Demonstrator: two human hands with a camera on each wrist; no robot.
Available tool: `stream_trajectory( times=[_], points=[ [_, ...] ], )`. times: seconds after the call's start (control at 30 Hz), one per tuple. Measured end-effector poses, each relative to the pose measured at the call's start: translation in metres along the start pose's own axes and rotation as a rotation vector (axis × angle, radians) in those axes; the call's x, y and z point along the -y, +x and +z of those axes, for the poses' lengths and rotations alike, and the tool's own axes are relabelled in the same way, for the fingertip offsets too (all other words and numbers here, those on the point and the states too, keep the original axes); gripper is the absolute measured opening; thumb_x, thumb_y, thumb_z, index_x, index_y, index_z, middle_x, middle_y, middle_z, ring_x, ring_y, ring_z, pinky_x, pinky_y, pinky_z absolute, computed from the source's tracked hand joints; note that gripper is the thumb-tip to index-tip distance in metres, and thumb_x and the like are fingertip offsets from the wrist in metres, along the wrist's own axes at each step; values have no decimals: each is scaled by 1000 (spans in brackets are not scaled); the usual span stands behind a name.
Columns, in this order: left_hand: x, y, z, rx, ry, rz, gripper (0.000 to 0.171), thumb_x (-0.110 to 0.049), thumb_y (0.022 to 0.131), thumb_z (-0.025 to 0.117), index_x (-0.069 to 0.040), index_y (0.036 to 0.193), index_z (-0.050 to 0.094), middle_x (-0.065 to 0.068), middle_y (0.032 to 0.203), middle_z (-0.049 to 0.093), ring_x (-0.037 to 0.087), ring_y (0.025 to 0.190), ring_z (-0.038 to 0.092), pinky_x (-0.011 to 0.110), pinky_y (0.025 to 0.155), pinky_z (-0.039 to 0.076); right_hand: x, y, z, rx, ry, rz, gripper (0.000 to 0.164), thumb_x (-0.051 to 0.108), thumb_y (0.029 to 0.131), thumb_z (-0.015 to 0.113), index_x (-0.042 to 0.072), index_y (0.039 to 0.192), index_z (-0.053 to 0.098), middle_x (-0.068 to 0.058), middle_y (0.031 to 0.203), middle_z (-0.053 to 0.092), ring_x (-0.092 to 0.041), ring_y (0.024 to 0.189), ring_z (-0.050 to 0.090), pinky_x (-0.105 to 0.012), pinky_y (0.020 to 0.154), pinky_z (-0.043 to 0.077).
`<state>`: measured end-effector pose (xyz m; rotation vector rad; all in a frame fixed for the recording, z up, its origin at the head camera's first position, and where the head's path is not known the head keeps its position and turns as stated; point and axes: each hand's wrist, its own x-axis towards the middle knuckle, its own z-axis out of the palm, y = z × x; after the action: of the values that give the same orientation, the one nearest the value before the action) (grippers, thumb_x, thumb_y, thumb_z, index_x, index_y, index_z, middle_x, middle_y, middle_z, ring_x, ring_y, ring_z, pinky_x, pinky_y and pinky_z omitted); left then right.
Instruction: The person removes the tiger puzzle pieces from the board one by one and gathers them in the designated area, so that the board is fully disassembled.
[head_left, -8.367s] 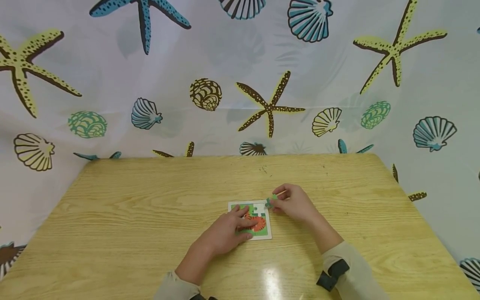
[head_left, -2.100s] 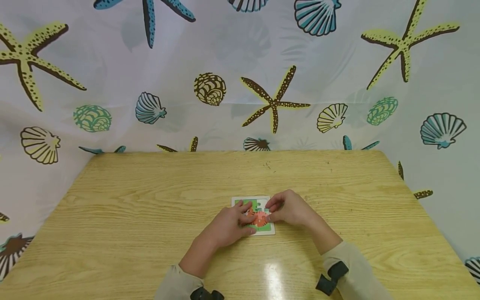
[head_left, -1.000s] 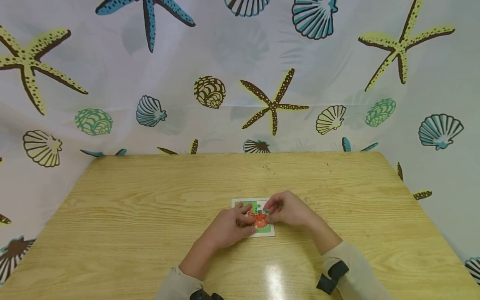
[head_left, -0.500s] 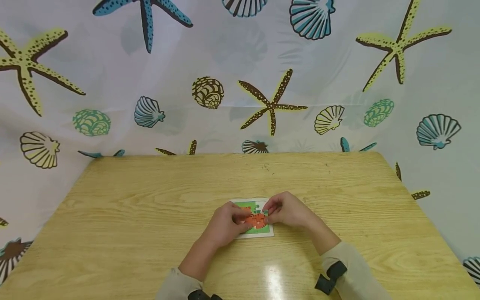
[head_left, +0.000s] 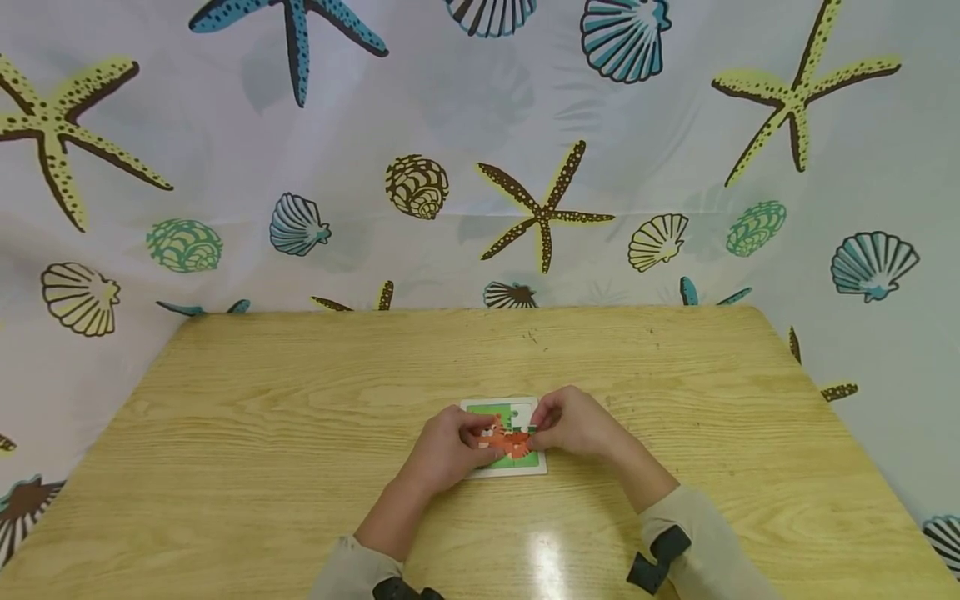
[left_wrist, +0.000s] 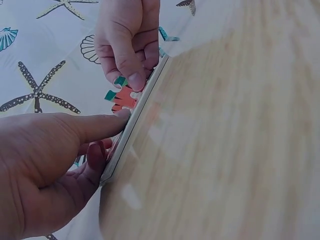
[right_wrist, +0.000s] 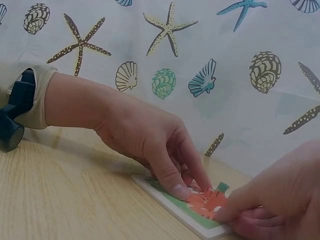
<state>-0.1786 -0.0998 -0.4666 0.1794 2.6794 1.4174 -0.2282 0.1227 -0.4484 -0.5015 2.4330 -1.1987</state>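
A small jigsaw puzzle (head_left: 525, 472) with a white border shows an orange striped tiger on green; its upper right spot is white and bare. My right hand (head_left: 581, 425) pinches an orange jigsaw piece (left_wrist: 125, 96) with green tabs by its right side. That piece tilts up from the board, as both wrist views show. Opposite it, my left hand (head_left: 445, 446) bends over the puzzle's left part, gripping it with thumb low and fingers higher. Its thumb tip (left_wrist: 121, 114) lies right at the lower side of the piece, while its fingertips are partly hidden.
The puzzle lies near the middle of a wood-grain table (head_left: 300, 417). A pale cloth (head_left: 337, 150) printed with starfish and shells hangs behind and beside the table. Each sleeve carries a dark wrist device (head_left: 660, 557).
Earlier, my right hand held a green-edged piece off the board's right corner; now it works within the border. My left hand lay flatter across the tiger, and its fingers have since drawn in leftward.
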Motion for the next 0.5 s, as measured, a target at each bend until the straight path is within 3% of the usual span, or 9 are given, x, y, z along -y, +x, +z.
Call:
stream_trajectory(
  times=[0.3,0.5],
  points=[
    [-3,0,0,1,36,-39,51,-14,84,89,4,128,71,9,95,57,18,76,46,27,63,39,0,0,0,10,25,-3,14,4,86,83,3,87,69,-1,76,67,-12,70,59,-28,67,49],
    [0,1,0,-17,26,-41,55,-14,83,90,6,129,69,9,98,60,17,75,49,27,62,41,-3,0,-2,54,168,4,10,2,91,78,-3,94,69,-6,81,71,-13,74,67,-30,70,58]
  ],
)
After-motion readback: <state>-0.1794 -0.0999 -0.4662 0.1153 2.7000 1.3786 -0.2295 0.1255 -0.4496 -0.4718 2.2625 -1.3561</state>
